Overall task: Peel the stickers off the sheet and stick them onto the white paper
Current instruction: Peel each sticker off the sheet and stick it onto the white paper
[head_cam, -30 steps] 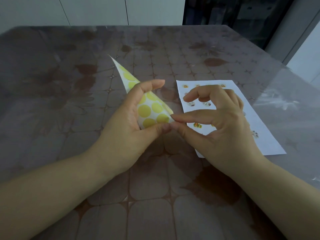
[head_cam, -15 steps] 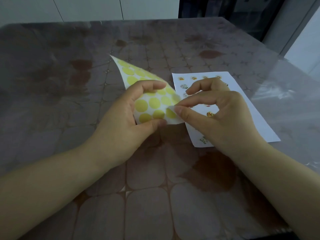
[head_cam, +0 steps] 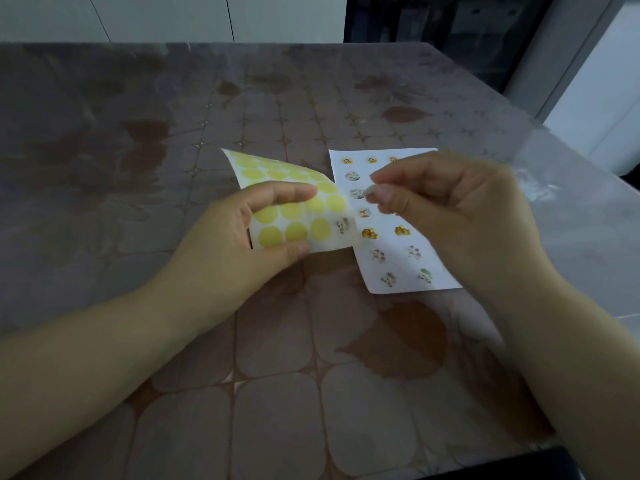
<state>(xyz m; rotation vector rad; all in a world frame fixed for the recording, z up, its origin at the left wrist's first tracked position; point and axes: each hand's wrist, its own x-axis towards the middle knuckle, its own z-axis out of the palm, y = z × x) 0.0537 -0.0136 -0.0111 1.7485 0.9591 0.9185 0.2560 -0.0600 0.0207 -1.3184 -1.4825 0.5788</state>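
My left hand (head_cam: 242,237) grips the sticker sheet (head_cam: 294,202), a curled sheet of yellow round dots with one picture sticker left at its lower right corner. It is held a little above the table. My right hand (head_cam: 450,209) hovers over the white paper (head_cam: 391,261) and pinches a small peeled sticker (head_cam: 367,191) between thumb and forefinger. The white paper lies flat on the table to the right of the sheet, with several small picture stickers stuck on it in rows. My right hand hides the paper's right side.
The table (head_cam: 173,133) has a brown patterned cloth under a clear plastic cover. Its right edge (head_cam: 588,161) runs close to my right hand. White cabinets and a dark opening stand behind the far edge.
My right hand has pulled a sticker free from the sheet's lower right corner and lifted it up and right over the white paper. The sheet has flattened out in my left hand.
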